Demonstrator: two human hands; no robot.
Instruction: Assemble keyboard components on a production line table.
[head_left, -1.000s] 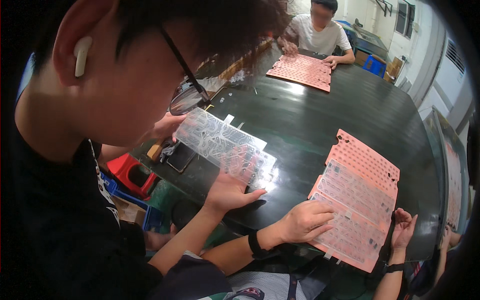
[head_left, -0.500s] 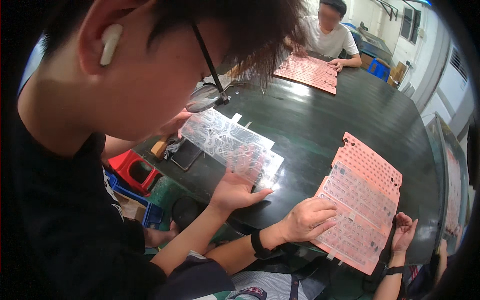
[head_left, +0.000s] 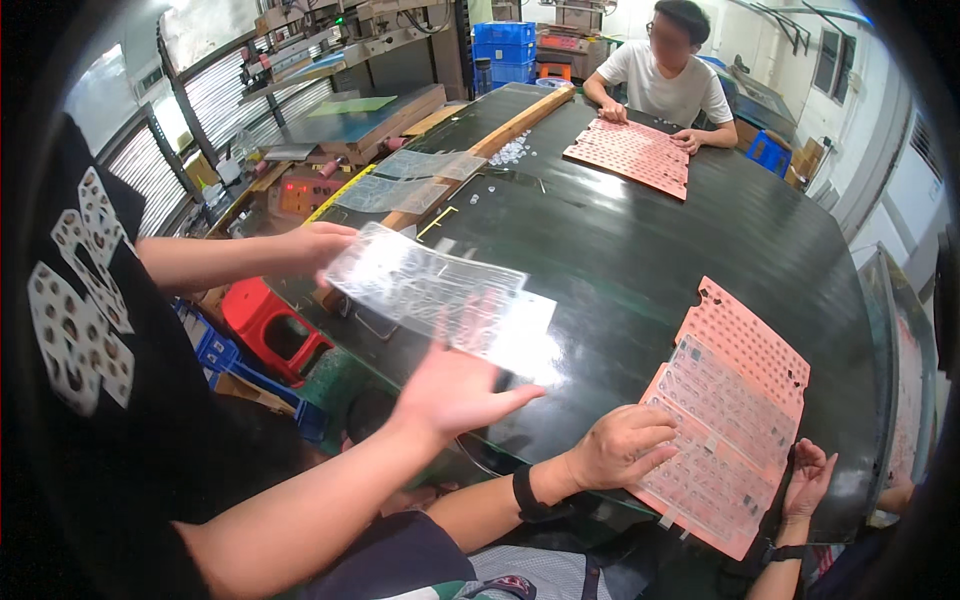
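My left hand (head_left: 622,446), a dark band on its wrist, is at the left edge of a pink perforated board (head_left: 760,340). Its fingers are loosely bent, the thumb stands apart, and nothing shows between them. My right hand (head_left: 808,478) lies by the board's lower right edge, fingers half curled and apart, holding nothing. Two clear printed sheets lie on the board: an upper sheet (head_left: 725,385) and a lower sheet (head_left: 700,475) with small tabs at its near edge. Whether my left fingertips touch the sheets, I cannot tell.
On my left, a co-worker in black holds another clear sheet (head_left: 420,280) above the dark table (head_left: 560,240). Across sits a person with a pink board (head_left: 630,158). Also there: a wooden bar (head_left: 520,122), loose clear sheets (head_left: 400,180), a red stool (head_left: 270,325).
The co-worker on my left has leaned back out of the view's middle, uncovering machines and the table's far left. The clear sheet they hold has tilted. My hands have hardly moved.
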